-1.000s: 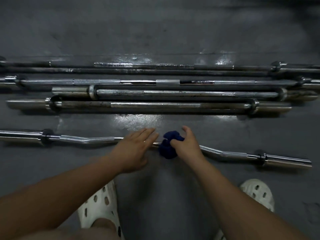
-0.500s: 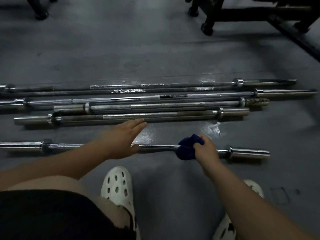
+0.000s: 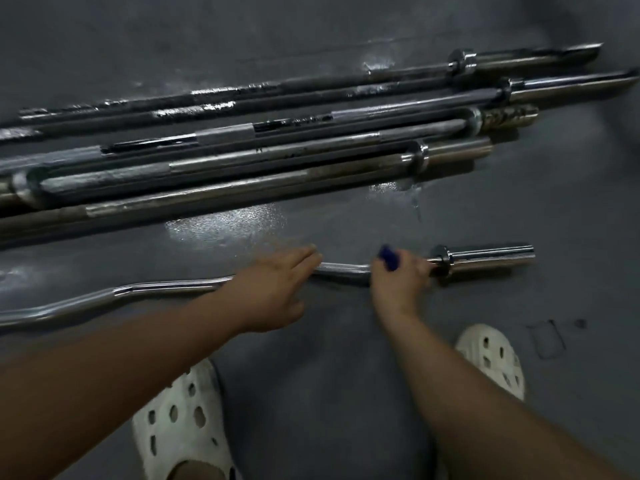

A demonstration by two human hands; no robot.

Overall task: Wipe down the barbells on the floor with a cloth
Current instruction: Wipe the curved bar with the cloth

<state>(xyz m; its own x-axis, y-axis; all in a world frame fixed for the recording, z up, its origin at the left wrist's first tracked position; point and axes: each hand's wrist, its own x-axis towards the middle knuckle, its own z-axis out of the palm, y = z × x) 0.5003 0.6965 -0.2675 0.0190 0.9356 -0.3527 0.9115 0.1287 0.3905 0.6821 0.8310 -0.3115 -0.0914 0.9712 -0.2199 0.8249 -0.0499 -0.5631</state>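
- head view: curl bar (image 3: pixel 166 289) lies on the floor (image 3: pixel 311 393) nearest the person, well apart from the straight barbells (image 3: pixel 242 161) bunched beyond it; judged set aside so it can be wiped alone.
- right hand (image 3: pixel 398 282) is wrapped over the curl bar, just beside its collar (image 3: pixel 441 258). blue cloth (image 3: pixel 388 258) is bunched under the fingers, only a scrap showing; judged gripped round the shaft so the cloth rubs all sides.
- left hand (image 3: pixel 273 289) lies on the curl bar toward its middle, fingers straight and flat, holding nothing; judged there to stop the bar rolling.
- hands apart, bare shaft between them.
- sleeve (image 3: pixel 491 254) past the collar looks unwiped; judged the stroke is at its end.
- white clogs (image 3: pixel 183 424) stand on the near side of the curl bar.
- image blurred, finger detail uncertain.
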